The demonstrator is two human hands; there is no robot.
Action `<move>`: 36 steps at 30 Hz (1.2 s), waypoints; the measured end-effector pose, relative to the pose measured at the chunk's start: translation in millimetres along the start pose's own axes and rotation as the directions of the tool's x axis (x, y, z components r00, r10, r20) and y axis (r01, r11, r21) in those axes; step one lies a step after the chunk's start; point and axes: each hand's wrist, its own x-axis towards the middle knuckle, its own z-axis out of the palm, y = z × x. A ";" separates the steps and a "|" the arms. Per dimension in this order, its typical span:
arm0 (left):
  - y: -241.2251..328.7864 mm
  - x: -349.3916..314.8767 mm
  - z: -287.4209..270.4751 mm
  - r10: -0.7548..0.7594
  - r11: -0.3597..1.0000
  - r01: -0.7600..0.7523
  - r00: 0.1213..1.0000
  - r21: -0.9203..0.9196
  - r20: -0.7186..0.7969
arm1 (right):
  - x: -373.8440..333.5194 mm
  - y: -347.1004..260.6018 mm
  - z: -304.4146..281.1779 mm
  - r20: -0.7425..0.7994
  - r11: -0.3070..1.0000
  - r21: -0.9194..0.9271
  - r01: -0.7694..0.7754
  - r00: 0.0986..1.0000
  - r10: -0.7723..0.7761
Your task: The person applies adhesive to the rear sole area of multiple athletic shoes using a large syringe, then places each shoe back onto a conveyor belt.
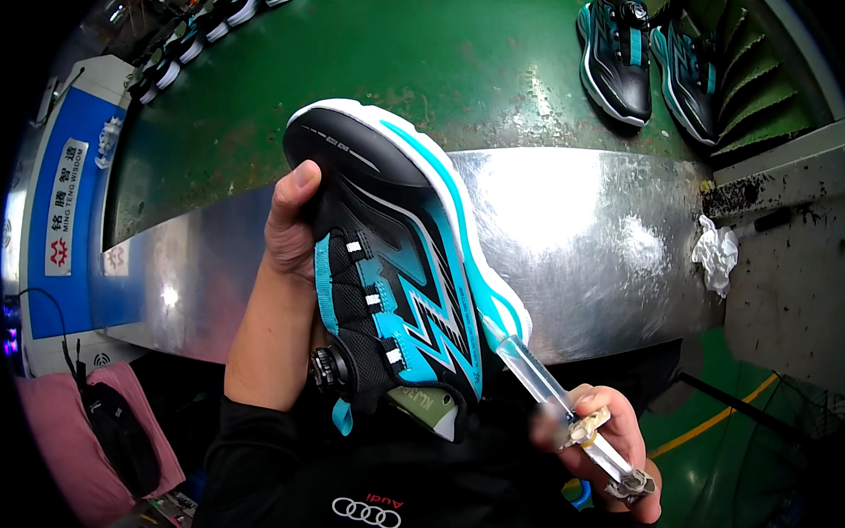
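Note:
A black and turquoise sneaker (400, 254) with a white sole is held up in front of me, toe pointing away and to the left. My left hand (292, 218) is closed on its toe half, the thumb lying on the upper and the other fingers hidden behind. In my right hand (612, 429) is a clear plastic syringe (535, 378), with whitish residue around its grip and plunger end. Its tip lies against the edge where the sole meets the upper, near the heel. A green insole or last piece (424, 408) shows inside the shoe's opening.
A shiny metal plate (571, 260) edges the green work surface (402, 49). Crumpled white tissue (716, 256) lies at its right end. Two similar sneakers (617, 71) stand at the back right, more shoes (212, 24) at the back left. A blue and white machine panel (71, 205) is on the left.

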 end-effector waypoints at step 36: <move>-7.3 17.0 -3.9 -0.024 0.989 0.063 0.962 0.135 -0.273 | -28.9 16.4 -25.2 0.062 0.997 0.017 0.075 0.995 -0.076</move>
